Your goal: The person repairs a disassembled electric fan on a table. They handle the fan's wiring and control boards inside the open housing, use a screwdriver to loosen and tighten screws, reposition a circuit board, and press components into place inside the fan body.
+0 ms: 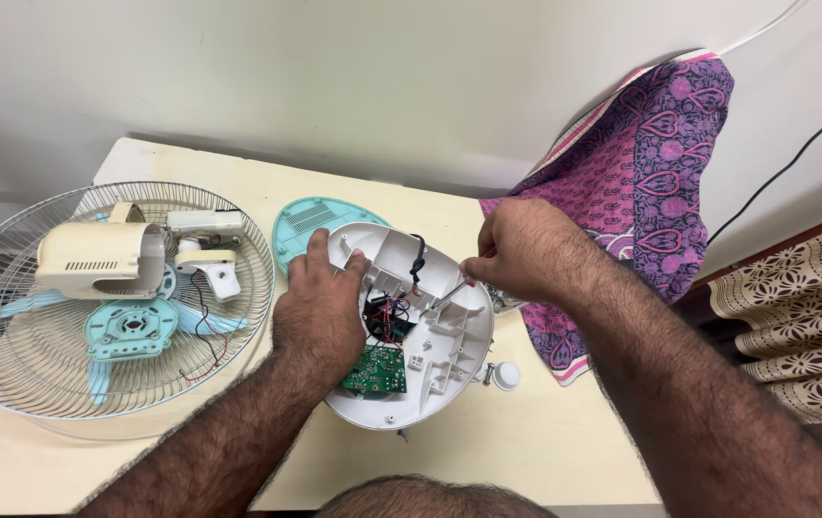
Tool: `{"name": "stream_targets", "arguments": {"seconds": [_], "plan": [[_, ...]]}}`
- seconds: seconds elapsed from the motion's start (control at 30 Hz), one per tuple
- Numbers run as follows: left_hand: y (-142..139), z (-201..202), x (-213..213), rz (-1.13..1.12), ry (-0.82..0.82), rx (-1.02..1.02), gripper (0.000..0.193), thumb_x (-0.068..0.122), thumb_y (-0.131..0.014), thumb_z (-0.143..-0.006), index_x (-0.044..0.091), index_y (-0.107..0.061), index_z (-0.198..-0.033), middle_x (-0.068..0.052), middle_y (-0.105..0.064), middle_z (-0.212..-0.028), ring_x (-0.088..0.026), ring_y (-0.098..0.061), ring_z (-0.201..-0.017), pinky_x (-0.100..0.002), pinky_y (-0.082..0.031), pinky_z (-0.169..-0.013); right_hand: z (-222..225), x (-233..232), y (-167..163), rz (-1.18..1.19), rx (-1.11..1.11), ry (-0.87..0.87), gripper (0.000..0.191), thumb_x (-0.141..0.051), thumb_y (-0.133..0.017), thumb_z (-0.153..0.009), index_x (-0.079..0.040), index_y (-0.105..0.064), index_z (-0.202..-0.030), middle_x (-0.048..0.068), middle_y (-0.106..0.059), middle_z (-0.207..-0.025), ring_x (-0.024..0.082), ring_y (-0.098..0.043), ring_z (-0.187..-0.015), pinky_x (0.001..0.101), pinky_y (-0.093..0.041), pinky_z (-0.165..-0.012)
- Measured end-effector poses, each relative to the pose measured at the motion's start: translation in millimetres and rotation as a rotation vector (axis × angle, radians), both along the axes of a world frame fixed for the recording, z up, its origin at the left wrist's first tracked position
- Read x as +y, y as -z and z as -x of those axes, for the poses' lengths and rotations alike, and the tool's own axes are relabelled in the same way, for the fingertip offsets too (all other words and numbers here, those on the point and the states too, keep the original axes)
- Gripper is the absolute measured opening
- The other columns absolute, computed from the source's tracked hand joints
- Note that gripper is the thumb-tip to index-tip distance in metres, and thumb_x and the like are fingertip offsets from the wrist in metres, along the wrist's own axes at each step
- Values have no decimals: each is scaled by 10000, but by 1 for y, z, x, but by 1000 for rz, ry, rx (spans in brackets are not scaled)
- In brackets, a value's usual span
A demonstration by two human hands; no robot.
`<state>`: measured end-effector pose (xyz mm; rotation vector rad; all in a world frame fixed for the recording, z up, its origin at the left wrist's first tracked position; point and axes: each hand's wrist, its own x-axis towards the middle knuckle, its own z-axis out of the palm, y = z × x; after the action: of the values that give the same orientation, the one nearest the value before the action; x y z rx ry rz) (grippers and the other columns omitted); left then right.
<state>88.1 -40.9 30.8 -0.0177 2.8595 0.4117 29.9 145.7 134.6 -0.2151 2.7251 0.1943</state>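
While left hand [320,312] steadies fan base [430,384] | right hand [516,251] above | screwdriver [445,295] inside

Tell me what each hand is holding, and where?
Right hand grips a screwdriver by its handle end; left hand steadies the white fan base at its edge.

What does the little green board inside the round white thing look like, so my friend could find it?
Start at the cream table and find the round white shell that lies open in the middle, between the two hands. Look at its lower left part, just below the left hand: a small flat square board sits there. It is the only dark green thing, dotted with tiny parts, beside red and black wires.
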Motion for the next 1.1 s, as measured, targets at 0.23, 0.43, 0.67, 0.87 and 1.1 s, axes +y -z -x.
{"name": "stream_targets", "arguments": {"seconds": [0.23,0.43,0.67,0.87,1.1], "plan": [[-5,3,6,39,50,-12,779,82,-793,-841,189,-414,-1513,-204,-142,-1578,-332,-313,-1431,-419,-482,-1091,11,3,11,-13,-65,37,344,-431,-681,-954,-122,-821,-1010,129,-786,-936,244,-765,-940,423,-587,-974],[-1,3,4,19,50,28,742,81,-776,-851,172,-435,-1504,-212,-164,-1571,-340,-339,-1413,-423,-485,-1089,7,8,6,84,38,-89,292,-332,-859,-784,-136,-774,-983,69,-755,-994,195,-735,-1005,373,-596,-945],[1,2,4,12,42,34,732,73,-774,-845,184,-449,-1492,-206,-170,-1561,-333,-329,-1422,-428,-479,-1092,9,2,3,-8,10,13,312,-429,-742,-905,-137,-813,-990,97,-793,-910,198,-774,-908,385,-610,-934],[-3,3,6,25,60,19,742,64,-772,-847,183,-436,-1497,-207,-156,-1570,-330,-312,-1431,-434,-477,-1089,18,10,16,20,-21,44,384,-450,-679,-968,-99,-778,-1089,134,-801,-992,224,-762,-968,398,-584,-967],[0,3,2,18,56,27,744,80,-781,-844,167,-438,-1498,-215,-159,-1574,-343,-318,-1434,-430,-481,-1096,17,19,19,119,9,-112,362,-398,-779,-816,-105,-765,-1030,96,-768,-1010,202,-740,-992,387,-609,-926]]}}
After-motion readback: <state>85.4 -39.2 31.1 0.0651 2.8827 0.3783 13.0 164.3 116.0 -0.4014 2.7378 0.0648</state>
